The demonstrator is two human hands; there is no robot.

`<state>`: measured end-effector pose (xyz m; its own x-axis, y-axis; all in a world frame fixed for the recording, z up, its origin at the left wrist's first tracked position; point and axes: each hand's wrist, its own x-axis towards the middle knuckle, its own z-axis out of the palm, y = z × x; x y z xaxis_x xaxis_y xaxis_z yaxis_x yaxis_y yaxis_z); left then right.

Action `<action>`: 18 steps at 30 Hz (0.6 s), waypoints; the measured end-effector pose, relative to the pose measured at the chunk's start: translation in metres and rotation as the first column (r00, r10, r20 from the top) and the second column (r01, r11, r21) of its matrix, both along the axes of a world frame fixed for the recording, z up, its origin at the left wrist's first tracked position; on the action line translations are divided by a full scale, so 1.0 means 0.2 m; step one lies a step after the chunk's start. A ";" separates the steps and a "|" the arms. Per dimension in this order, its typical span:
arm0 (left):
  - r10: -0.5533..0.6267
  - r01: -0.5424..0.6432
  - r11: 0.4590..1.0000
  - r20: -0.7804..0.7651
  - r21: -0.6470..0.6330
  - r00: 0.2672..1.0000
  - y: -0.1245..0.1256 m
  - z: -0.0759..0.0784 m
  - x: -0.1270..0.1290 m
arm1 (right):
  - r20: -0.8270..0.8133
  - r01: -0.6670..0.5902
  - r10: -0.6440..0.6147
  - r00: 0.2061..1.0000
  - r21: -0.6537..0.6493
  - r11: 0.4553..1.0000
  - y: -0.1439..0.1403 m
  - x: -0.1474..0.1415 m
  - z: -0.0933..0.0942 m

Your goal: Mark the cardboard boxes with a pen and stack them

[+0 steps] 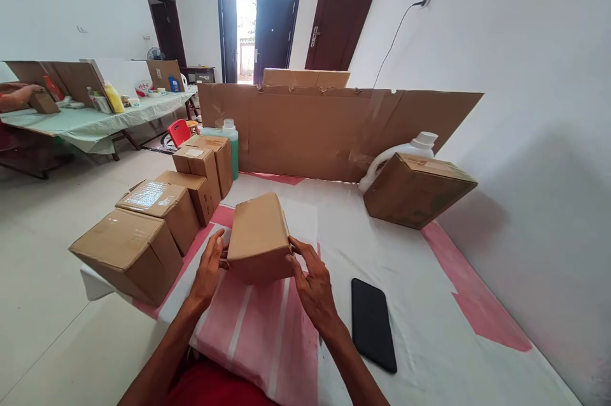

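A small brown cardboard box is held tilted above the table's near edge, its top sloping away from me. My left hand grips its lower left corner with fingers on the near face. My right hand holds its lower right corner, fingertips pressed against the side. A black phone lies flat on the cloth just right of my right wrist.
Several sealed cardboard boxes line the table's left edge. A larger box leans at the back right beside a white jug; a green bottle and cardboard sheet stand behind. Another person's arm rests at a far table.
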<state>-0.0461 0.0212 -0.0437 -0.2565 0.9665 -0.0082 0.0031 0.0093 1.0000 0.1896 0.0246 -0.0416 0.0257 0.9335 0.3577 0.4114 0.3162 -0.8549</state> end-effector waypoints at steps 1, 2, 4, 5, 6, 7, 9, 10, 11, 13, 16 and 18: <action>-0.013 0.014 1.000 -0.037 0.018 0.999 -0.01 0.04 0.00 | -0.046 0.000 -0.002 0.999 -0.046 0.999 -0.01 0.00 0.02; -0.030 0.034 0.998 -0.084 0.047 0.996 -0.03 0.08 0.00 | -0.087 0.000 -0.008 0.996 -0.084 0.996 -0.02 0.00 0.04; -0.059 0.082 0.990 -0.186 0.117 0.981 -0.06 0.17 0.01 | -0.141 0.009 -0.027 0.990 -0.128 0.992 -0.03 0.02 0.07; -0.072 0.106 0.984 -0.223 0.143 0.972 -0.08 0.20 0.02 | -0.153 0.020 -0.042 0.987 -0.139 0.990 -0.03 0.03 0.09; -0.085 0.129 0.979 -0.252 0.160 0.964 -0.09 0.24 0.04 | -0.159 0.036 -0.059 0.985 -0.145 0.989 -0.04 0.04 0.11; -0.097 0.148 0.974 -0.274 0.173 0.957 -0.11 0.27 0.05 | -0.164 0.049 -0.074 0.984 -0.151 0.987 -0.04 0.05 0.13; -0.107 0.179 0.961 -0.316 0.208 0.943 -0.14 0.32 0.06 | -0.176 0.058 -0.089 0.980 -0.175 0.983 -0.04 0.08 0.17; -0.105 0.194 0.953 -0.346 0.233 0.932 -0.14 0.35 0.07 | -0.184 0.046 -0.082 0.979 -0.189 0.981 -0.04 0.10 0.19; -0.099 0.210 0.943 -0.383 0.259 0.918 -0.15 0.37 0.08 | -0.197 0.026 -0.066 0.978 -0.199 0.980 -0.04 0.11 0.20; -0.077 0.244 0.918 -0.462 0.314 0.884 -0.14 0.39 0.09 | -0.235 -0.027 -0.025 0.972 -0.215 0.976 -0.03 0.13 0.24; -0.070 0.292 0.894 -0.538 0.340 0.840 -0.08 0.38 0.10 | -0.329 -0.107 0.025 0.944 -0.235 0.966 0.01 0.12 0.25; -0.062 0.276 0.902 -0.534 0.331 0.843 -0.02 0.34 0.10 | -0.398 -0.164 0.056 0.916 -0.245 0.955 0.04 0.10 0.23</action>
<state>-0.0261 0.0171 0.0235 0.0465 0.8914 0.4509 0.4664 -0.4185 0.7793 0.2101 0.0331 0.0035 0.0011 0.9970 0.0772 0.0115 0.0772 -0.9970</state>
